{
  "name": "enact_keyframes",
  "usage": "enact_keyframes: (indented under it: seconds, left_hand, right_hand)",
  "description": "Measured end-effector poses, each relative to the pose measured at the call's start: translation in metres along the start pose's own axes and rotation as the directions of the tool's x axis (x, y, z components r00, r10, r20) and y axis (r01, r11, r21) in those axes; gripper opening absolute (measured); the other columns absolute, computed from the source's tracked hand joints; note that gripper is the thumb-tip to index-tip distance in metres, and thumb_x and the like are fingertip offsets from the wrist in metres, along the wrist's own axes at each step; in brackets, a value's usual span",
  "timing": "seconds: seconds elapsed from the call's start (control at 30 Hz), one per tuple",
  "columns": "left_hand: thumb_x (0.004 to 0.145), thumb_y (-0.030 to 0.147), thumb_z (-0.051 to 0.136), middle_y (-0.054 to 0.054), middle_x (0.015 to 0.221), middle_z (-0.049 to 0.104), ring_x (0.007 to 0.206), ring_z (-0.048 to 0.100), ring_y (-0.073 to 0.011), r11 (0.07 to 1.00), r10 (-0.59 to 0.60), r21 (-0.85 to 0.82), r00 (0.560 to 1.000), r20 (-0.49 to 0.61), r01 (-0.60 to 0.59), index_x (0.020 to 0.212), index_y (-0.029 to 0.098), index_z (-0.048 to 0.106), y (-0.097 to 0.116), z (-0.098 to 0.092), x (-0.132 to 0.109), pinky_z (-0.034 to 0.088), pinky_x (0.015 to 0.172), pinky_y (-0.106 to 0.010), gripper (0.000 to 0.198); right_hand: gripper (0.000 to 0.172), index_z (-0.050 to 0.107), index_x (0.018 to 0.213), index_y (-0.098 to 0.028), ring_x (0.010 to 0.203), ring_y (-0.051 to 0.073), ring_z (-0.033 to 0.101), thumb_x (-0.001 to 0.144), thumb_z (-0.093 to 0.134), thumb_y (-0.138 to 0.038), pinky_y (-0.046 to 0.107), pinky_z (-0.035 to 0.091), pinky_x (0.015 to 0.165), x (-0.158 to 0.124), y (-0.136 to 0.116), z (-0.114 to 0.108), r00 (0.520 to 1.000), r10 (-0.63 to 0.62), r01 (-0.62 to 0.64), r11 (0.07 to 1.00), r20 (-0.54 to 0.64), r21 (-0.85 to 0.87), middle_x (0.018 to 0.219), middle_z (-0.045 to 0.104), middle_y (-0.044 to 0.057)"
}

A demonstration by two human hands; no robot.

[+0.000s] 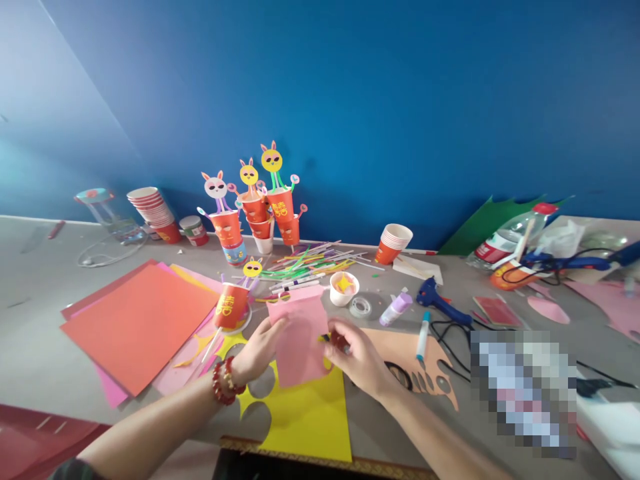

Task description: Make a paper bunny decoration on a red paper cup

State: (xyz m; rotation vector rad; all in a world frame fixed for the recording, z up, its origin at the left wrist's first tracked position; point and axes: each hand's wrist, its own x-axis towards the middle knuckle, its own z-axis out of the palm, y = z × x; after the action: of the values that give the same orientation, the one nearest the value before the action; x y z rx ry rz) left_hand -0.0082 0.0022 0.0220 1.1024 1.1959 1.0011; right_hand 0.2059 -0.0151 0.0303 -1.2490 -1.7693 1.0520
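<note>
From here: left hand (259, 352) pinches paper (300, 340); right hand (361, 360) curled at its edge, hold unclear; best kept flat

pale glare washes over the blue wall (350, 100) beyond the far left corner of the desk (30, 347); wide-angle stretching warps both sides, and coarse pixelation blots out a patch toward the near right corner.

Cups (281, 203) behind paper (300, 340), glue gun (447, 305) right
</note>
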Motion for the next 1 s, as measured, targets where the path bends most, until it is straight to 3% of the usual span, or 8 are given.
enact_keyframes:
  seconds: [0.1,0.27,0.37,0.53,0.63,0.77,0.9,1.0]
  left_hand:
    - [0.077,0.056,0.070,-0.008,0.084,0.075,0.079,0.068,-0.0240,0.998,-0.014,-0.059,0.996,0.083,0.019,0.093,0.015,0.074,0.001,0.006,0.000,0.053,0.064,-0.028,0.044]
    - [0.070,0.051,0.081,-0.009,0.087,0.076,0.076,0.069,-0.0224,0.989,-0.022,-0.134,0.957,0.291,0.064,0.097,0.014,0.073,-0.002,0.011,0.001,0.053,0.069,-0.029,0.047]
    - [0.070,0.052,0.081,-0.008,0.083,0.077,0.076,0.070,-0.0237,0.989,-0.033,-0.129,0.964,0.266,0.069,0.094,0.014,0.075,-0.006,0.011,0.005,0.054,0.071,-0.031,0.045]
    - [0.072,0.051,0.080,-0.008,0.084,0.077,0.074,0.070,-0.0228,0.985,-0.040,-0.157,0.978,0.205,0.073,0.094,0.014,0.075,-0.009,0.005,0.011,0.055,0.070,-0.030,0.043]
    - [0.074,0.051,0.079,-0.008,0.085,0.077,0.072,0.070,-0.0216,0.983,-0.057,-0.158,0.972,0.229,0.095,0.097,0.014,0.073,-0.007,0.005,0.009,0.055,0.068,-0.028,0.044]
    - [0.077,0.048,0.078,-0.008,0.088,0.077,0.074,0.070,-0.0202,0.979,-0.049,-0.173,0.948,0.314,0.108,0.100,0.015,0.070,-0.007,0.008,0.001,0.055,0.067,-0.027,0.040]
    - [0.078,0.046,0.078,-0.009,0.089,0.076,0.076,0.069,-0.0208,0.980,-0.060,-0.151,0.915,0.398,0.130,0.099,0.015,0.071,-0.014,0.005,-0.006,0.053,0.067,-0.027,0.039]
    - [0.077,0.055,0.075,-0.008,0.100,0.072,0.090,0.065,-0.0220,0.971,0.001,-0.223,0.931,0.366,0.086,0.106,0.018,0.071,-0.015,-0.002,-0.004,0.051,0.078,-0.029,0.047]
  right_hand:
    - [0.037,0.063,0.079,-0.019,0.063,0.015,0.055,0.090,0.059,-0.054,0.022,0.046,0.053,0.002,0.011,0.009,0.999,0.034,-0.032,0.995,-0.016,0.092,0.067,0.058,0.000]
    - [0.043,0.056,0.069,-0.018,0.056,0.012,0.048,0.088,0.060,-0.057,0.020,0.040,0.049,0.004,0.018,0.015,0.991,0.117,-0.096,0.963,-0.069,0.250,0.060,0.050,-0.003]
    - [0.045,0.058,0.070,-0.018,0.054,0.011,0.048,0.091,0.057,-0.058,0.020,0.039,0.048,0.005,0.013,0.005,0.990,0.136,-0.121,0.951,-0.032,0.285,0.061,0.051,-0.003]
    - [0.043,0.066,0.079,-0.019,0.055,0.012,0.054,0.092,0.055,-0.058,0.020,0.043,0.050,0.003,0.006,-0.022,0.988,0.147,-0.134,0.971,-0.054,0.200,0.061,0.057,-0.002]
    - [0.038,0.063,0.082,-0.020,0.057,0.012,0.054,0.091,0.057,-0.056,0.019,0.043,0.049,0.003,0.004,-0.029,0.984,0.162,-0.146,0.970,-0.069,0.193,0.065,0.057,-0.003]
    - [0.036,0.061,0.103,-0.020,0.070,0.014,0.058,0.090,0.060,-0.053,0.022,0.048,0.061,0.006,0.000,-0.024,0.990,0.125,-0.107,0.968,-0.070,0.226,0.086,0.063,0.002]
    - [0.032,0.056,0.084,-0.020,0.063,0.013,0.049,0.089,0.062,-0.050,0.022,0.043,0.058,0.008,0.001,-0.017,0.993,0.080,-0.059,0.974,-0.088,0.221,0.070,0.049,-0.003]
    - [0.030,0.053,0.077,-0.019,0.064,0.012,0.045,0.092,0.057,-0.044,0.022,0.040,0.060,0.006,0.000,-0.018,0.996,0.062,-0.049,0.982,-0.069,0.182,0.070,0.045,-0.003]
